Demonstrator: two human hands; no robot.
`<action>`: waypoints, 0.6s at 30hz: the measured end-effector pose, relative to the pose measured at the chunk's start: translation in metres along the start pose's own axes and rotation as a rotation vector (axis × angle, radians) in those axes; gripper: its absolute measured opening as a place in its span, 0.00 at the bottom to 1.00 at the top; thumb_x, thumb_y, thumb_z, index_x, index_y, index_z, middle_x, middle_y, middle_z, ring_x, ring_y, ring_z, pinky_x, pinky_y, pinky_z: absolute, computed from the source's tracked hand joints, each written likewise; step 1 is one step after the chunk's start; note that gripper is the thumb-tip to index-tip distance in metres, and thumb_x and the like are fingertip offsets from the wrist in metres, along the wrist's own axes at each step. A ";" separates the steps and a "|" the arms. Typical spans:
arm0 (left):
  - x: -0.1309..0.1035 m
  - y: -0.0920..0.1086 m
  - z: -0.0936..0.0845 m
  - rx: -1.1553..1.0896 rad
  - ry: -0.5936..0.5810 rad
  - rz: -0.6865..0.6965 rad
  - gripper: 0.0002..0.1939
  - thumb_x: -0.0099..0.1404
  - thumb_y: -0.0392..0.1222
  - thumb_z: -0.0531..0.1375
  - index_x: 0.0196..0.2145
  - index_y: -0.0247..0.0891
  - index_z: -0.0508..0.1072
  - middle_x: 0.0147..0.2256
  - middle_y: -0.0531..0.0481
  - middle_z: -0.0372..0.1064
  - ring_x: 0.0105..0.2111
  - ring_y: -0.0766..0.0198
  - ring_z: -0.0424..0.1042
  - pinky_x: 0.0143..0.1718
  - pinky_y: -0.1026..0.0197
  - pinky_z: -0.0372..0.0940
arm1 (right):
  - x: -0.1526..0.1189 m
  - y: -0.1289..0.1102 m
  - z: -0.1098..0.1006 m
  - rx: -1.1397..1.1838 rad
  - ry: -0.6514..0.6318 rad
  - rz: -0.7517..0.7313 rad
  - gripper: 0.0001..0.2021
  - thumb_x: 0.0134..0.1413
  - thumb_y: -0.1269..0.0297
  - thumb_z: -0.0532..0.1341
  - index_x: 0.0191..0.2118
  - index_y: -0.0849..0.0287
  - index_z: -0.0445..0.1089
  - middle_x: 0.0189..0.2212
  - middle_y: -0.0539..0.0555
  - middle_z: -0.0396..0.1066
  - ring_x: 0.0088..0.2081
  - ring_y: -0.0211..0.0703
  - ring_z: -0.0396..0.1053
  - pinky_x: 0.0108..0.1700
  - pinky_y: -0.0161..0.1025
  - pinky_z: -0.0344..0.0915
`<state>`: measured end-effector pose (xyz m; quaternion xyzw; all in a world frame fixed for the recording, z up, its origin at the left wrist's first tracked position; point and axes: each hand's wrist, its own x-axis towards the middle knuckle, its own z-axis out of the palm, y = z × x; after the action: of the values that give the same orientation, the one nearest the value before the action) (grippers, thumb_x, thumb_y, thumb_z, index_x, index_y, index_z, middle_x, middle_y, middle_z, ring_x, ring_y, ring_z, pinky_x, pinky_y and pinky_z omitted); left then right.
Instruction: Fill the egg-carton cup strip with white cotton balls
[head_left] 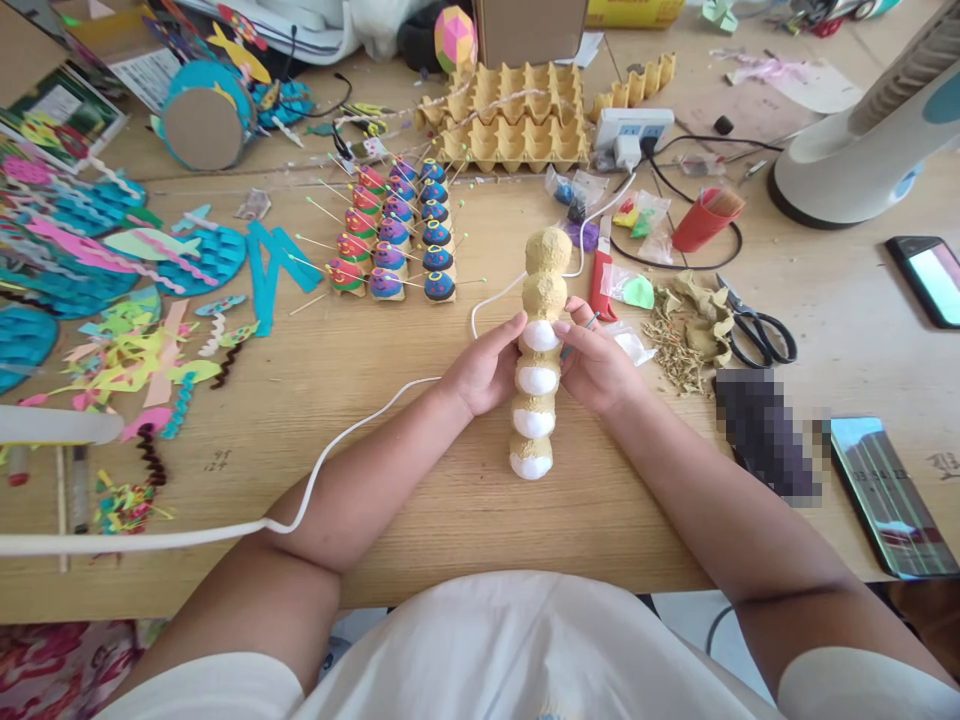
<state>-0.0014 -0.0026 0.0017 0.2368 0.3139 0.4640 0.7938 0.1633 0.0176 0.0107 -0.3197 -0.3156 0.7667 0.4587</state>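
Observation:
A yellow-brown strip of egg-carton bumps (545, 292) points away from me over the wooden table. White clay or paint covers part of several nearer bumps; the two far ones are plain. My left hand (491, 368) grips the strip's left edge, thumb beside the farthest white patch. On the right side my right hand (596, 358) holds the strip with its fingers bent, a thin blue item showing between them. What that blue item is, I cannot make out fully. Painted caterpillar-like strips in red (360, 233), purple (391, 232) and blue (437, 232) stand beyond my left hand.
Scissors (763, 335) and carton scraps (694, 330) lie right, near two phones (892, 495) (930, 280). A white cable (330, 450) crosses my left forearm. Farther back are egg cartons (517, 115), a power strip (634, 128) and a red cup (701, 225). Paper crafts (135, 340) fill the left.

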 end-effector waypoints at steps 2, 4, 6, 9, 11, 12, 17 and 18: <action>0.001 -0.001 -0.002 0.010 0.027 0.010 0.22 0.61 0.59 0.78 0.39 0.39 0.81 0.33 0.49 0.79 0.40 0.52 0.82 0.43 0.53 0.73 | 0.001 0.002 -0.001 -0.016 0.002 -0.003 0.30 0.45 0.53 0.81 0.44 0.47 0.61 0.36 0.42 0.79 0.40 0.45 0.80 0.38 0.42 0.75; 0.001 -0.002 -0.006 0.019 0.036 0.007 0.19 0.62 0.55 0.78 0.40 0.39 0.81 0.33 0.50 0.79 0.37 0.55 0.80 0.41 0.54 0.72 | 0.001 0.004 -0.001 -0.027 0.012 0.001 0.30 0.45 0.52 0.81 0.44 0.47 0.62 0.36 0.42 0.78 0.41 0.46 0.81 0.39 0.43 0.75; 0.002 -0.002 -0.008 0.020 0.024 -0.011 0.18 0.62 0.54 0.77 0.39 0.39 0.82 0.33 0.50 0.78 0.36 0.56 0.79 0.40 0.55 0.71 | 0.001 0.005 -0.001 -0.025 0.024 0.010 0.30 0.44 0.53 0.82 0.43 0.47 0.62 0.36 0.42 0.79 0.42 0.46 0.81 0.40 0.44 0.76; 0.002 -0.003 -0.011 0.018 0.003 -0.015 0.18 0.61 0.53 0.78 0.39 0.39 0.82 0.33 0.50 0.78 0.35 0.57 0.78 0.40 0.55 0.71 | 0.001 0.005 0.000 -0.012 0.030 0.024 0.31 0.41 0.56 0.83 0.43 0.48 0.63 0.37 0.43 0.79 0.43 0.47 0.82 0.43 0.46 0.77; 0.002 -0.002 -0.010 0.028 0.004 -0.012 0.17 0.61 0.53 0.77 0.39 0.39 0.82 0.33 0.50 0.79 0.36 0.56 0.79 0.42 0.54 0.71 | 0.000 0.004 0.001 -0.013 0.026 0.022 0.31 0.40 0.56 0.83 0.43 0.48 0.63 0.37 0.43 0.80 0.45 0.48 0.82 0.44 0.47 0.77; 0.001 -0.002 -0.009 0.032 0.009 -0.014 0.17 0.62 0.53 0.77 0.40 0.39 0.82 0.33 0.50 0.79 0.36 0.55 0.80 0.42 0.54 0.72 | 0.000 0.003 0.001 -0.016 0.022 0.020 0.31 0.40 0.56 0.83 0.43 0.48 0.63 0.37 0.44 0.80 0.45 0.49 0.82 0.44 0.47 0.77; 0.001 -0.001 -0.002 -0.011 0.034 -0.037 0.20 0.66 0.60 0.74 0.39 0.40 0.81 0.33 0.49 0.79 0.37 0.53 0.81 0.42 0.53 0.72 | -0.001 0.001 0.002 0.003 0.002 0.045 0.28 0.42 0.53 0.81 0.43 0.49 0.64 0.39 0.46 0.81 0.47 0.51 0.82 0.43 0.47 0.77; 0.001 -0.001 0.000 -0.026 0.041 -0.039 0.20 0.65 0.59 0.75 0.38 0.39 0.81 0.32 0.49 0.79 0.36 0.55 0.80 0.41 0.54 0.72 | -0.001 0.001 0.002 0.008 0.000 0.054 0.28 0.42 0.53 0.81 0.43 0.49 0.65 0.39 0.46 0.81 0.47 0.51 0.82 0.44 0.48 0.78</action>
<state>-0.0008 -0.0023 0.0008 0.2108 0.3288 0.4573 0.7990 0.1616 0.0164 0.0117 -0.3263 -0.3038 0.7800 0.4391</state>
